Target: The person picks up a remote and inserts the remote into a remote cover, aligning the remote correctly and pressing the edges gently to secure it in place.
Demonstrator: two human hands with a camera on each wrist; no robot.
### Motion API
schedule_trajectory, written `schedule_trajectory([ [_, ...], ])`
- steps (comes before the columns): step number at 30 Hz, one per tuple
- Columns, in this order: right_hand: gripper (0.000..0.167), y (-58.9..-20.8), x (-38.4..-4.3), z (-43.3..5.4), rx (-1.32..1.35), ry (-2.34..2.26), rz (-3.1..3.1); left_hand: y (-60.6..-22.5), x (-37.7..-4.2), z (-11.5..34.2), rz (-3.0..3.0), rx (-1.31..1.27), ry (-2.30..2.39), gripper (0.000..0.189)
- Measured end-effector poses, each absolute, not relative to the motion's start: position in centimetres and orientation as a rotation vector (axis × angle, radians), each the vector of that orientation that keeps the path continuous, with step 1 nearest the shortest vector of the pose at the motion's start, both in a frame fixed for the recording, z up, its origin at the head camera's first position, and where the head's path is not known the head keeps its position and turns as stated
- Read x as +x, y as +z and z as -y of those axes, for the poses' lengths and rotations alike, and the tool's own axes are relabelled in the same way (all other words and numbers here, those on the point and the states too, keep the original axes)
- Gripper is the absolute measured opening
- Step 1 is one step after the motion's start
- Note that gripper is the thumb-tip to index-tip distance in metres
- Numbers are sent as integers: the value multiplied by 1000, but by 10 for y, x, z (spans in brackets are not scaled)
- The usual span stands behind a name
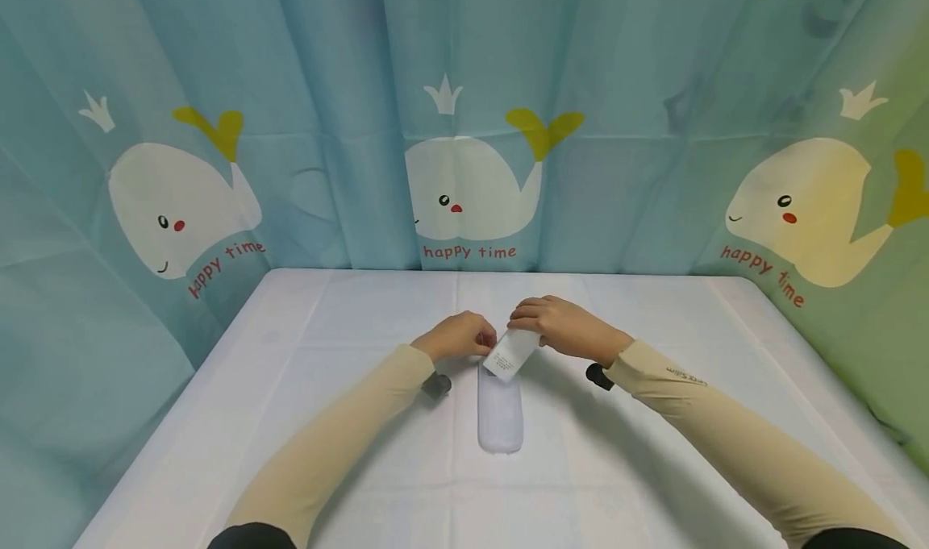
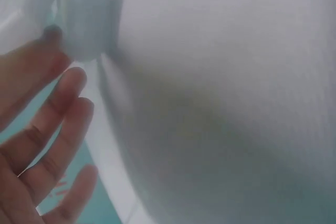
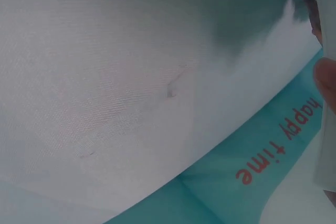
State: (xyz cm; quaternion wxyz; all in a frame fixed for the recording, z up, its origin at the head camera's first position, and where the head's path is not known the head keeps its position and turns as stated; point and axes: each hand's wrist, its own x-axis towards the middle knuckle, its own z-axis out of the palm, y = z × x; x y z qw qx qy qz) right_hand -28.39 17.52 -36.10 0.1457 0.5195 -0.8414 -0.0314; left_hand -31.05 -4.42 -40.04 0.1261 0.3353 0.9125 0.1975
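Observation:
A long pale lavender case [image 1: 500, 420] with rounded ends lies on the white table. My right hand [image 1: 569, 326] holds a small white box [image 1: 512, 354], tilted over the far end of the case, with small grey print on the end facing me. In the right wrist view the thumb [image 3: 326, 80] lies along the white side of the box. My left hand [image 1: 456, 336] pinches at the far end of the case, close beside the box. Its other fingers [image 2: 73, 129] are spread below the case's end [image 2: 86, 19] in the left wrist view.
A white cloth covers the table [image 1: 348, 452]. Behind it and along both sides hangs a blue-green curtain [image 1: 348, 194] printed with whales. A dark wrist camera [image 1: 599, 376] hangs beneath the right wrist, and another dark camera [image 1: 437, 385] beneath the left.

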Motion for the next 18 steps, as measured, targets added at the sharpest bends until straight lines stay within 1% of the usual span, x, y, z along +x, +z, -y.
schedule_trajectory([
  [5,54,-362,-284,-174,1515,-95,2389,-393,-301,58,-2682,966,637,6],
  [9,54,-363,-285,-174,1525,-94,2372,-386,-290,68,-2700,1064,571,1],
  [14,54,-364,-286,-176,1512,-78,2383,-382,-276,66,-2665,1310,364,14],
  [18,54,-365,-286,-175,1511,-42,2385,-384,-270,62,-2663,1409,214,18],
])
